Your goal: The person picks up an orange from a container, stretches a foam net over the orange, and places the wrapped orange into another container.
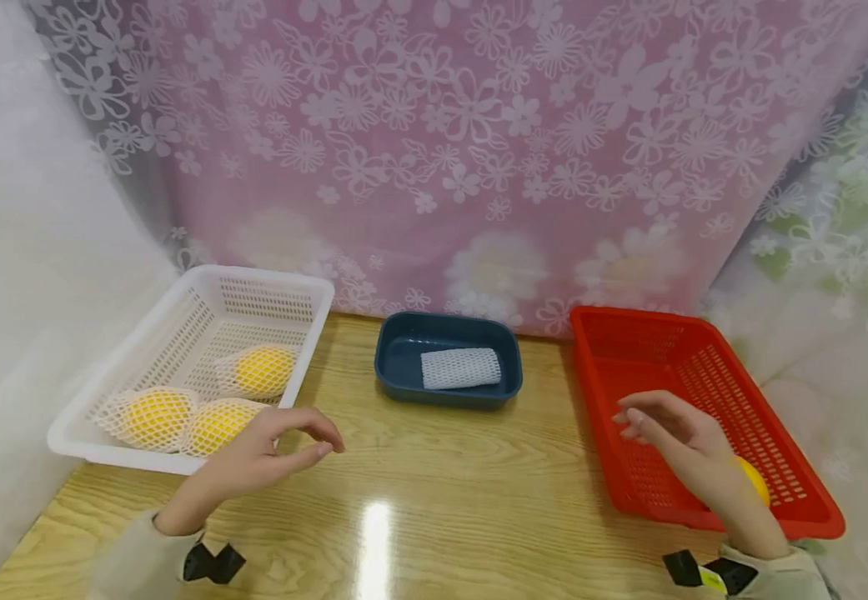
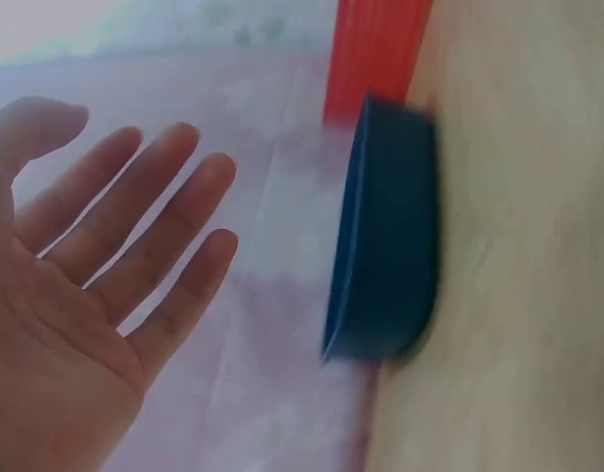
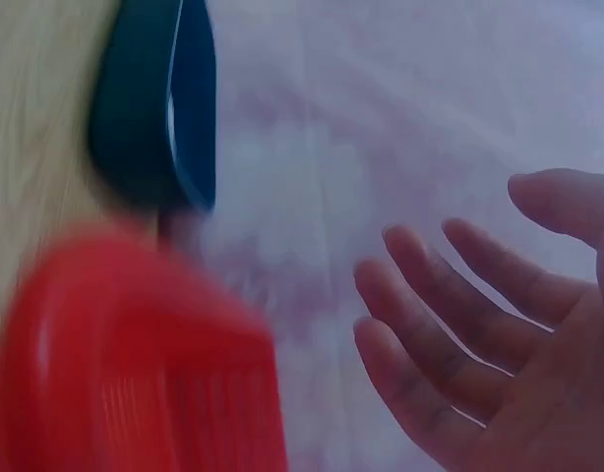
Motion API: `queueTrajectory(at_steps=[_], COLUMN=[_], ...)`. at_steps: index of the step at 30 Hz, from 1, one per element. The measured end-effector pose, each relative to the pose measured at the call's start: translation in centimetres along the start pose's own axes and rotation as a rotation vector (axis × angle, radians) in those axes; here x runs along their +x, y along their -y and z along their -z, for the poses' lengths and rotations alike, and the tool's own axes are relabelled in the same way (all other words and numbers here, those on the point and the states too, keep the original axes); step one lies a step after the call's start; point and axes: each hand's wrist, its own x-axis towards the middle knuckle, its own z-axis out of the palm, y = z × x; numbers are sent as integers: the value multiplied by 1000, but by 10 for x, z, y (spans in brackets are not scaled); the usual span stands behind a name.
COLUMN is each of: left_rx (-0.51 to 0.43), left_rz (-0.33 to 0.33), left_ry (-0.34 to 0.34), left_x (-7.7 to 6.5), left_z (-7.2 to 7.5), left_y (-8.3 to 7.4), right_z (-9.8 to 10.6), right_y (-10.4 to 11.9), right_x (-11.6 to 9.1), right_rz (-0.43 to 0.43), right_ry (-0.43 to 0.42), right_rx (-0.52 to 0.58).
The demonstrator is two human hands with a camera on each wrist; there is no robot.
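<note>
My left hand (image 1: 264, 454) hovers by the near right corner of a white basket (image 1: 77, 450), its fingers loosely bent around nothing. Inside that basket lie three yellow fruits in white foam nets, among them one fruit (image 1: 264, 372) towards the back. Over the red basket (image 1: 606, 442) I hold my right hand (image 1: 692, 454) with relaxed, empty fingers. A bare yellow fruit (image 1: 753, 481) in the red basket is partly hidden behind that hand. Both wrist views show spread fingers with nothing in them.
Between the baskets, at the back of the wooden table (image 1: 464, 483), stands a dark blue tray (image 1: 449, 399) with an empty white foam net (image 1: 461, 369) in it. A pink flowered cloth (image 1: 434, 167) hangs behind.
</note>
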Motion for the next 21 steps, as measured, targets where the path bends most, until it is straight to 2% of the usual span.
queueTrajectory(at_steps=[4,7,12,14,16,21], left_rx=[-187,-323,-642,-728,-731,-556], left_rz=[-8,1,69,82,71,45], left_ry=[19,17,-33,-73,-123,-237], left_x=[8,12,14,15,16,18], left_z=[-42,-73,-122,-138,-151,-173], left_y=[3,10,19,23,27,35], right_z=[33,50,63,65,67,71], right_y=[-31,-57,-92,-102,-108,-116], right_x=[0,-3,-7,-9,-10,-11], right_rz=[-116,-179,-257,-298,-341,-385], right_ry=[-80,-75,69,125,165,200], right_rx=[-223,-390,-550,-585,-618,-677])
